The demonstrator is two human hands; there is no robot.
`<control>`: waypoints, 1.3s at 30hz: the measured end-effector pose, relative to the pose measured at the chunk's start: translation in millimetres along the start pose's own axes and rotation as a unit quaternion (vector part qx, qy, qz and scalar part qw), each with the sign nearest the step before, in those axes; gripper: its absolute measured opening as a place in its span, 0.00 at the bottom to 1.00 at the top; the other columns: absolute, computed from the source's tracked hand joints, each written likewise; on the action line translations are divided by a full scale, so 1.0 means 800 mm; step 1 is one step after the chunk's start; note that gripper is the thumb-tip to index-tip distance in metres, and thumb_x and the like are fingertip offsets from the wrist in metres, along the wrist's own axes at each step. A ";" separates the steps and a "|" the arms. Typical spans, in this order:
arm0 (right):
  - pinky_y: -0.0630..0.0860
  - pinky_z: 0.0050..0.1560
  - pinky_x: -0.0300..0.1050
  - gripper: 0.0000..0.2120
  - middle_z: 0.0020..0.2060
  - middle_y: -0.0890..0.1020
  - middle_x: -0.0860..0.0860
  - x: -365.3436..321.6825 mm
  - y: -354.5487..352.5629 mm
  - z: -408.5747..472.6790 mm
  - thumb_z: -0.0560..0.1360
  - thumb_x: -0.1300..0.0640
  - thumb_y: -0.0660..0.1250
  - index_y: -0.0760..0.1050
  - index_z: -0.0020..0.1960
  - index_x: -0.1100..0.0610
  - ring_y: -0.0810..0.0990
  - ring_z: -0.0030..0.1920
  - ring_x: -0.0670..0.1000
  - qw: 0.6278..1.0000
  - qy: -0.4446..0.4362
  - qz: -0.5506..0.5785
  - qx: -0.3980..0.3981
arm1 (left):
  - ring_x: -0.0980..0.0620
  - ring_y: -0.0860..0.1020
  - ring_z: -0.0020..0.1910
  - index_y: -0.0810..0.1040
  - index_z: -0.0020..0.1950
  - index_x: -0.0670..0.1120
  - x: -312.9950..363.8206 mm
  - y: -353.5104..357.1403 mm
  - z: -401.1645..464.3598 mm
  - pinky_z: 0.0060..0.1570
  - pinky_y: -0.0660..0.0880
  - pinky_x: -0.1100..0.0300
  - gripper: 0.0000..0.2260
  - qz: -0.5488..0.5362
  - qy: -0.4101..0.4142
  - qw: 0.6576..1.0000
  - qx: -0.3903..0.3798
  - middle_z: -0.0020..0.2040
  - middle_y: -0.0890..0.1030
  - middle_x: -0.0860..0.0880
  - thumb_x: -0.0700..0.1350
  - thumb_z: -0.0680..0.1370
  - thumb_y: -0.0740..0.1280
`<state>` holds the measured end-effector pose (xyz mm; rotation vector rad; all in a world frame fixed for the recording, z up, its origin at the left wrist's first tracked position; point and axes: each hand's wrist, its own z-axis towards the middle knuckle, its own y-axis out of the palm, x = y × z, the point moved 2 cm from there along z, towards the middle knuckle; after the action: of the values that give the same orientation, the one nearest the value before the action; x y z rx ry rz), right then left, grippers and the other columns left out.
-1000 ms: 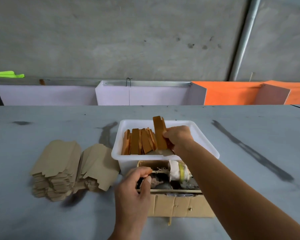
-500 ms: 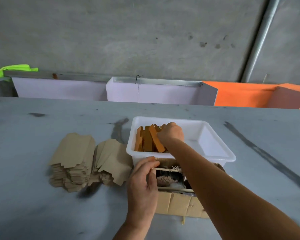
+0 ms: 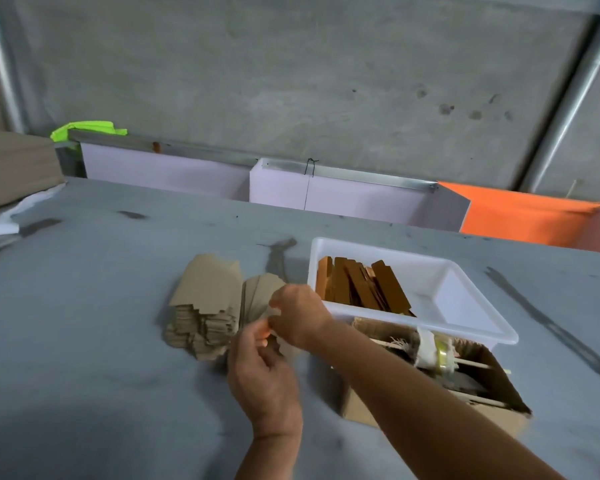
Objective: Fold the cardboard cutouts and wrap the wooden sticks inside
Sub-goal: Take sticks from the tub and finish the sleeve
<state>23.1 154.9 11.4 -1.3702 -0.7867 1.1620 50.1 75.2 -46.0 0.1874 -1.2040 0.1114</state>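
Fingers [image 3: 274,303] pinching flat cardboard cutout [image 3: 257,296] — blurred

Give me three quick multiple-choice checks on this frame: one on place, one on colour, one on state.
1. Where are the wooden sticks?
A. in the white tub
B. on the cutout stacks
C. in the cardboard box

2. What colour is the panel far right behind the table?
A. green
B. orange
C. black

3. What are the hands doing?
A. resting flat
B. lifting the tub
C. working at the cardboard cutouts

Answers: 1 A, the sticks lean inside the tub. 2 B, it is orange. 3 C, the left hand and right hand meet at the nearer stack.
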 end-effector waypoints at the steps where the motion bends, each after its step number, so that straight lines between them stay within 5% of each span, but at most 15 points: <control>1: 0.75 0.55 0.45 0.11 0.54 0.79 0.57 -0.001 0.011 0.001 0.77 0.60 0.62 0.76 0.57 0.63 0.78 0.56 0.56 1.000 0.009 -0.013 -0.007 | 0.40 0.78 0.44 0.80 0.47 0.38 -0.002 -0.002 0.001 0.47 0.74 0.51 0.13 -0.001 -0.017 1.000 0.009 0.43 0.82 0.42 0.24 0.68 0.64; 6: 0.76 0.52 0.45 0.07 0.51 0.80 0.57 -0.008 0.036 0.000 0.78 0.61 0.61 0.75 0.54 0.62 0.80 0.52 0.55 0.997 0.010 -0.070 -0.008 | 0.45 0.77 0.44 0.79 0.47 0.38 -0.004 -0.002 0.003 0.45 0.69 0.59 0.13 0.016 -0.056 0.998 0.030 0.43 0.80 0.44 0.25 0.70 0.61; 15: 0.74 0.50 0.46 0.07 0.48 0.80 0.58 -0.003 0.030 -0.022 0.77 0.64 0.59 0.75 0.52 0.63 0.78 0.49 0.56 0.994 -0.040 -0.061 0.075 | 0.46 0.79 0.48 0.79 0.48 0.40 -0.003 -0.002 0.002 0.50 0.76 0.53 0.13 0.030 -0.066 0.997 0.021 0.46 0.81 0.45 0.27 0.70 0.63; 26: 0.74 0.48 0.41 0.10 0.44 0.81 0.57 0.014 0.020 -0.028 0.78 0.59 0.62 0.80 0.48 0.62 0.78 0.46 0.55 0.990 -0.007 0.058 0.127 | 0.44 0.78 0.47 0.78 0.48 0.37 -0.009 -0.001 -0.001 0.45 0.67 0.61 0.12 0.028 -0.059 0.997 0.032 0.45 0.80 0.42 0.25 0.71 0.61; 30: 0.75 0.43 0.46 0.11 0.38 0.81 0.58 0.012 -0.016 -0.038 0.77 0.55 0.64 0.79 0.44 0.62 0.78 0.41 0.57 0.966 0.036 0.120 0.226 | 0.43 0.79 0.49 0.77 0.53 0.37 -0.010 -0.002 0.002 0.46 0.70 0.59 0.11 0.017 -0.063 0.998 0.014 0.48 0.81 0.39 0.29 0.74 0.60; 34: 0.66 0.33 0.29 0.10 0.27 0.74 0.47 0.028 -0.057 -0.058 0.75 0.55 0.69 0.79 0.38 0.60 0.70 0.29 0.45 0.924 0.076 0.245 0.282 | 0.43 0.79 0.50 0.77 0.53 0.40 0.003 -0.003 0.002 0.49 0.74 0.54 0.09 -0.014 -0.038 0.999 -0.006 0.49 0.81 0.42 0.32 0.77 0.60; 39: 0.73 0.39 0.43 0.15 0.32 0.76 0.50 0.065 -0.074 -0.109 0.73 0.55 0.70 0.73 0.30 0.56 0.74 0.36 0.50 0.841 0.161 0.459 0.238 | 0.50 0.77 0.50 0.71 0.62 0.39 0.031 -0.011 -0.007 0.44 0.70 0.73 0.12 -0.051 -0.021 0.998 -0.018 0.54 0.77 0.45 0.40 0.79 0.62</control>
<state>130.2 185.1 49.7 -1.4645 0.4800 1.6312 65.8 67.6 -25.4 0.2198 -1.2357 -0.0047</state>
